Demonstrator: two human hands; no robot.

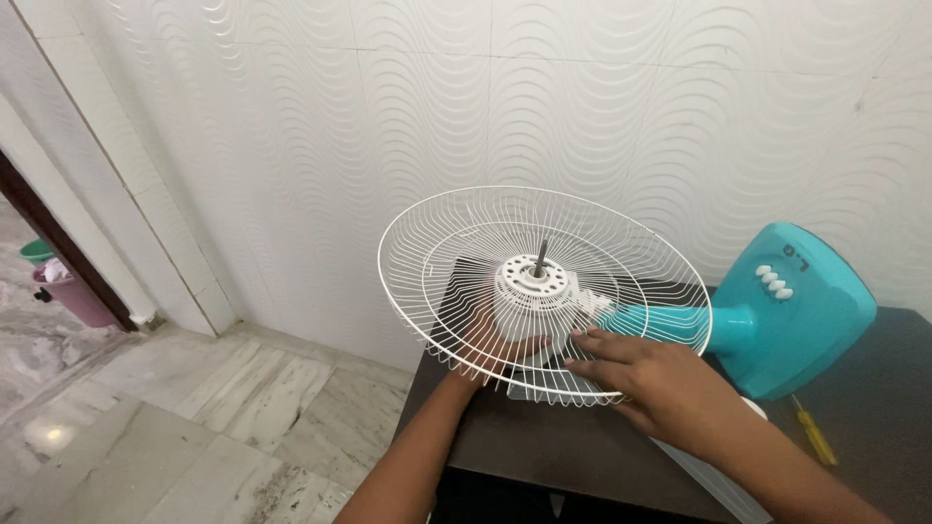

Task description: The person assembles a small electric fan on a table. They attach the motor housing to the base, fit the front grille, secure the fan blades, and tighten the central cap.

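A table fan (pixel 777 301) lies on its side on a dark table (pixel 544 446), its teal base toward the wall and its neck pointing left. The white wire rear guard (pixel 456 243) sits over the white motor housing (pixel 532 286), with the bare metal shaft (pixel 540 256) standing up through the centre — no blade and no front guard are fitted.

The left hand (pixel 495 347) is under the guard, seen through the wires, fingers curled up against the underside of the motor housing as if bracing it. How tightly it grips cannot be told through the mesh. The right hand (pixel 646 378) lies on the near rim of the guard, fingers stretched out nearly flat and close together, pressing on the wires rather than closing round anything.

Judgement: the step in hand appears to be seating or aligning the rear guard on the motor housing. The next move would call for keeping the guard level and centred about the shaft while the housing is held steady from below.

A yellow-handled screwdriver (pixel 814 434) lies on the table to the right, untouched, near the base.
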